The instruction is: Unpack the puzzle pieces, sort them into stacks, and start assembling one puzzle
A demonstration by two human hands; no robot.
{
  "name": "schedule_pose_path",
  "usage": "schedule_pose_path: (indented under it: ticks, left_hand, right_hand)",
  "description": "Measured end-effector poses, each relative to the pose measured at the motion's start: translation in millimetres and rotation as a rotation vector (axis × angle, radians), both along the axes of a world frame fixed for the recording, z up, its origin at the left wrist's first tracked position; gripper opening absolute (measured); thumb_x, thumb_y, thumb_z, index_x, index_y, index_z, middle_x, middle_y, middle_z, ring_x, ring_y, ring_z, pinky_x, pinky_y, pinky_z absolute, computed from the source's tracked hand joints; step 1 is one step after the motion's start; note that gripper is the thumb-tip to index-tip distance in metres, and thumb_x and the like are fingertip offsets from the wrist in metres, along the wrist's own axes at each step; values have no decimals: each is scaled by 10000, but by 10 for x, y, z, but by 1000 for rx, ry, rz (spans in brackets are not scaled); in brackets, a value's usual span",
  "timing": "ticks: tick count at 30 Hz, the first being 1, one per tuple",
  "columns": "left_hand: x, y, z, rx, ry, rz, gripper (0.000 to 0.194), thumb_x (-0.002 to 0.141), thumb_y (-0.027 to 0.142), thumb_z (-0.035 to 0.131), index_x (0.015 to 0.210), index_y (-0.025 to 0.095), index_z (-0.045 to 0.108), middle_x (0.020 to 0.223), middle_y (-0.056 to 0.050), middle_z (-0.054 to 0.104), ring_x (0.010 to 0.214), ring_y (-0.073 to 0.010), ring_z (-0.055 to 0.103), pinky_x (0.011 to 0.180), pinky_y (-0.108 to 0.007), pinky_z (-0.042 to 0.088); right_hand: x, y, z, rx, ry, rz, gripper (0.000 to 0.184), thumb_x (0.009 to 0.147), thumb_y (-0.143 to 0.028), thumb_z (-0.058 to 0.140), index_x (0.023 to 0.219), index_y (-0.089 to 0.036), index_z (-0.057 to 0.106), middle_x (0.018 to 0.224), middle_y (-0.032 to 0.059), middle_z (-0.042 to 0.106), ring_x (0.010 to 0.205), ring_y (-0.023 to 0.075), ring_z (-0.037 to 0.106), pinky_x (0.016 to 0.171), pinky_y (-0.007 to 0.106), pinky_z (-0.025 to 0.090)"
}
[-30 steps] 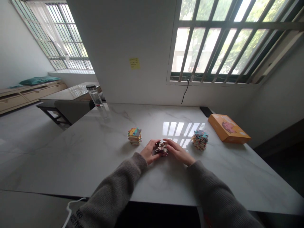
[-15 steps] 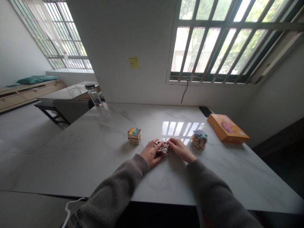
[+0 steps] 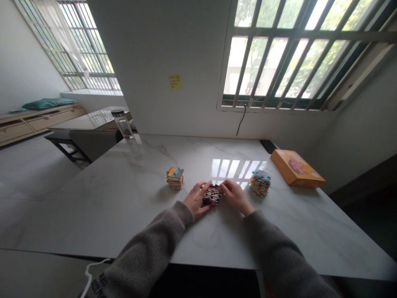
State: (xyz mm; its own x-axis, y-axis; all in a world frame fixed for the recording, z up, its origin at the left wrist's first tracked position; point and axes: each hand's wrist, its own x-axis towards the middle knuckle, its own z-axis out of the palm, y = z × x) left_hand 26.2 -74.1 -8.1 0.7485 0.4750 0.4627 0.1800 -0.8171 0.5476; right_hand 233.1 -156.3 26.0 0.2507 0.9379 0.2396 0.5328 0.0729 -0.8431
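Observation:
A bundle of jigsaw puzzle pieces (image 3: 212,194) stands on edge on the marble-patterned table, between my hands. My left hand (image 3: 197,200) grips its left side, with the thumb along the near edge and the fingers at the far edge. At the right end, my right hand (image 3: 235,195) has its fingers curled together against the pieces; the fingertips are partly hidden. To the left is an upright stack of puzzle pieces (image 3: 175,179), yellow and grey on top. Another stack of pieces (image 3: 260,183), bluish on top, stands to the right of my right hand.
An orange box (image 3: 297,169) lies at the right, with a black phone (image 3: 268,146) behind it. A glass bottle (image 3: 123,125) with a dark lid stands at the table's far left corner. A white cable (image 3: 89,274) hangs at the front left edge.
My right hand's fingers, stretched out along the bundle before, are now curled in at its right end. My left hand stays around the bundle with slight finger shifts. The two stacks have not moved.

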Motion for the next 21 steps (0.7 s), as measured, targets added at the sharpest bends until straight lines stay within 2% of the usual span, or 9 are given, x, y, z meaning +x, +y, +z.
schedule_pose_path:
  ticks: [2,5,7,9,12,15,17,19,21]
  left_hand:
    - [-5,8,23,-10,15,-17,937,787,329,731,1569,266,219,1404,-131,421,1254,-314,470,1114,-499,415]
    - [10,28,44,-40,44,-34,814,788,340,732,1502,240,354,1290,-117,531,1168,-300,519,1059,-492,446]
    - [27,42,50,-89,28,-20,733,772,365,752,1423,220,446,1218,-108,565,1122,-286,549,1026,-466,468]
    - [32,59,54,-136,9,-10,696,748,391,775,1359,209,494,1189,-104,575,1105,-276,569,1010,-440,483]
    - [-13,100,54,-159,20,-43,751,701,374,806,1364,222,488,1222,-101,590,1136,-283,572,1038,-443,475]
    - [-105,157,38,-191,44,-94,785,735,303,742,1448,231,421,1317,-103,592,1208,-284,562,1097,-459,445]
    - [-153,190,25,-249,45,-107,656,809,243,620,1440,239,443,1329,-88,611,1218,-259,580,1097,-445,457]
    - [-164,202,23,-300,28,-92,500,859,197,519,1358,237,527,1269,-72,660,1173,-233,622,1063,-420,493]
    - [-141,189,38,-319,-4,-60,373,887,189,490,1243,219,595,1174,-69,704,1101,-218,661,1012,-391,528]
  right_hand:
    - [-31,-22,24,-5,-31,48,309,939,-460,503,790,-200,577,735,16,633,700,173,587,673,305,480]
    - [-80,-67,29,-12,10,133,265,948,-435,506,1021,-201,605,909,38,652,811,176,619,773,333,522]
    - [-112,-108,14,-6,41,196,389,911,-413,585,1241,-213,535,1096,74,623,953,191,632,862,361,538]
    - [-139,-145,-1,3,-10,265,556,857,-358,674,1359,-237,468,1224,94,564,1102,214,598,973,393,509]
    - [-160,-173,6,10,-131,301,583,847,-266,693,1388,-273,477,1242,79,546,1176,230,556,1064,421,446]
    - [-157,-171,35,2,-161,307,557,863,-251,682,1384,-283,491,1216,71,564,1158,232,566,1051,413,454]
    - [-150,-167,38,-4,-172,313,567,861,-258,687,1391,-283,488,1214,72,563,1150,232,571,1043,408,462]
    - [-147,-164,16,-7,-182,312,614,843,-249,703,1410,-282,471,1224,75,554,1152,234,568,1045,411,461]
    - [-146,-163,-24,-7,-177,310,689,815,-231,724,1441,-278,439,1232,78,545,1160,236,563,1049,413,460]
